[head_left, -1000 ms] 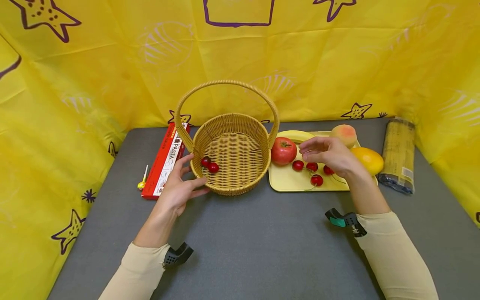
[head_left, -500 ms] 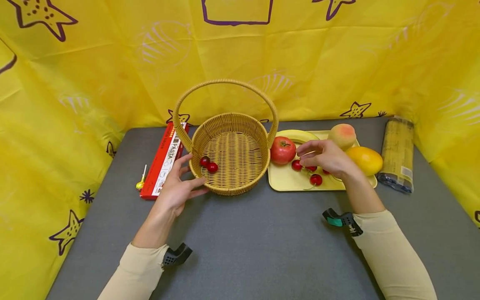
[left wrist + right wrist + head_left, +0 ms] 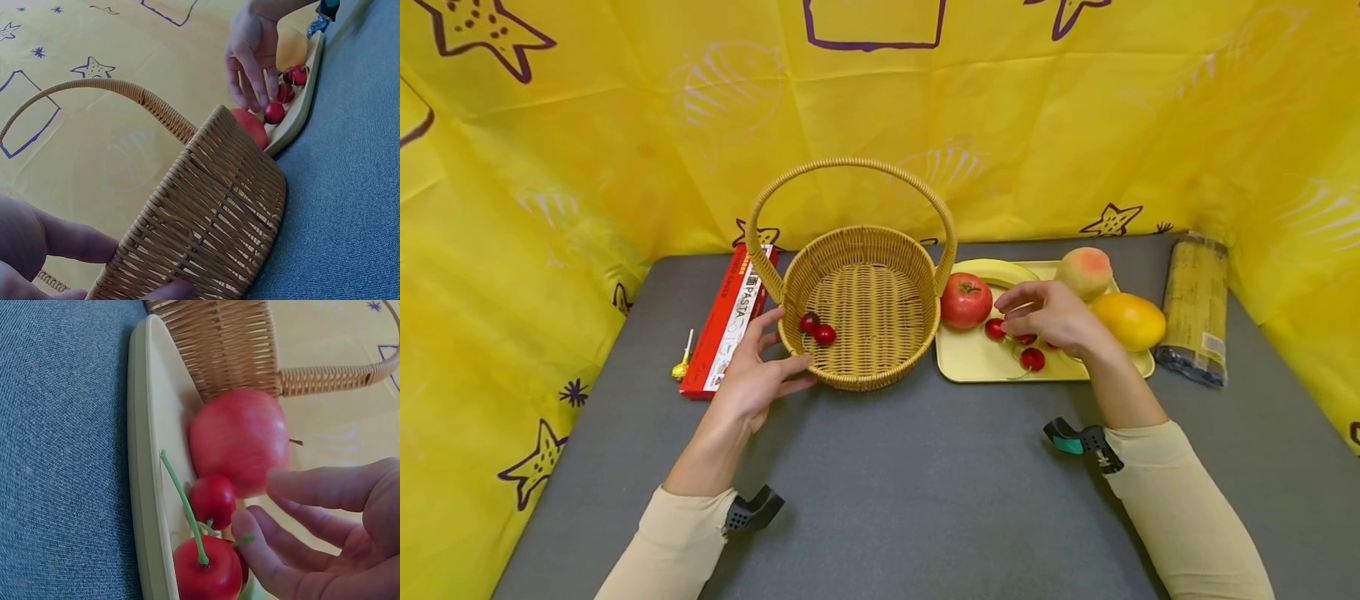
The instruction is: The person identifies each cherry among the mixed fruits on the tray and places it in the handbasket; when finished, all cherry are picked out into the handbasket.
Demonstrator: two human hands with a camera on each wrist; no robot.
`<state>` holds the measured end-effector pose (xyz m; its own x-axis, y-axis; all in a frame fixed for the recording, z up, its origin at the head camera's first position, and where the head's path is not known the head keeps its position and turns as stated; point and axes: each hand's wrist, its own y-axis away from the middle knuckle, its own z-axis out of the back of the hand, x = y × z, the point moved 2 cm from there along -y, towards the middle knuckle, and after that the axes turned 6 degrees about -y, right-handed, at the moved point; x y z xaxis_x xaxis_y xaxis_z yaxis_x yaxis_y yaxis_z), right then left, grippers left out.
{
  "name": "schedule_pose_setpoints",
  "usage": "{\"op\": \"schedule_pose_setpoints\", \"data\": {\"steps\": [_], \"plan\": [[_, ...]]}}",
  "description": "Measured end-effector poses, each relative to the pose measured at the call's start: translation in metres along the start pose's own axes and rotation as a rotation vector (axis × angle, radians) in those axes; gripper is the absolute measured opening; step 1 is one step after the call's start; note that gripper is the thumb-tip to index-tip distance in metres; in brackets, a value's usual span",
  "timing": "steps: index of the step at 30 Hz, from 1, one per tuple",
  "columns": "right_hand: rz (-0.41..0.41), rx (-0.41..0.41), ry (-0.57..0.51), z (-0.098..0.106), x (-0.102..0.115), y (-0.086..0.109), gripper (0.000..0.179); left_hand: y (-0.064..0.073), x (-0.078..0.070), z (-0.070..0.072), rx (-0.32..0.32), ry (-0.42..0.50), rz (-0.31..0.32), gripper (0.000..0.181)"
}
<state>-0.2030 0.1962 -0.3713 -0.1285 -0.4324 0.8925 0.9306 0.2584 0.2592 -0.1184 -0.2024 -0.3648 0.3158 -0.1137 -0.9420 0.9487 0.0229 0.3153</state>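
The left hand [image 3: 756, 379], fingers spread wide, rests against the basket [image 3: 863, 382], where two cherries [image 3: 825, 335] lie. Over the tray [image 3: 966, 360], the right hand [image 3: 1054, 317] holds nothing, its fingers parted just beside a cherry [image 3: 994, 329] near the apple [image 3: 966, 302].

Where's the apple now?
The apple sits at the left end of the yellow tray in the head view, between the basket and the right hand.
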Motion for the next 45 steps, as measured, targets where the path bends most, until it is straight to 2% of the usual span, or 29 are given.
{"op": "schedule_pose_setpoints", "data": {"steps": [11,17,28,45], "plan": [[0.033,-0.015,0.118,-0.005,0.004,0.003,0.034,0.000,0.000,0.000,-0.002,-0.005,0.001,0.086],[0.018,-0.015,0.170,-0.009,0.003,0.002,0.029,0.000,0.000,0.000,-0.004,-0.007,0.000,0.085],[0.007,-0.020,0.214,-0.012,0.002,0.001,0.029,-0.001,0.000,0.000,-0.005,-0.008,0.001,0.085],[-0.001,-0.025,0.218,-0.013,-0.003,-0.002,0.024,0.000,0.000,0.000,-0.006,-0.009,0.001,0.085]]}}
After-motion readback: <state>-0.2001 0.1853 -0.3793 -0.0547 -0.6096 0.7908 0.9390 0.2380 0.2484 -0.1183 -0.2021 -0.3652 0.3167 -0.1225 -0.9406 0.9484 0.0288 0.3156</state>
